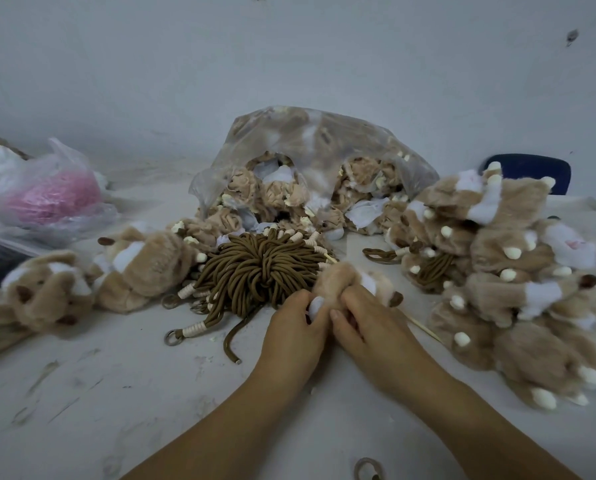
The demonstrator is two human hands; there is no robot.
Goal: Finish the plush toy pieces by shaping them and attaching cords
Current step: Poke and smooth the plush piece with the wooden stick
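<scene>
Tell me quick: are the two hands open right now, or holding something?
Left hand: closed, gripping the near end of a tan plush toy.
Right hand: closed, gripping the same plush toy.

Beside the round bundle of dark brown cords [255, 271], cream-bound at the ends, the tan furry plush piece [338, 277] I hold has white patches and a dark brown tip. Behind that bundle, beige pieces [244, 188] fill a clear plastic bag [324, 133]; left of it, pink shows through a milky plastic bag [64, 157].
</scene>
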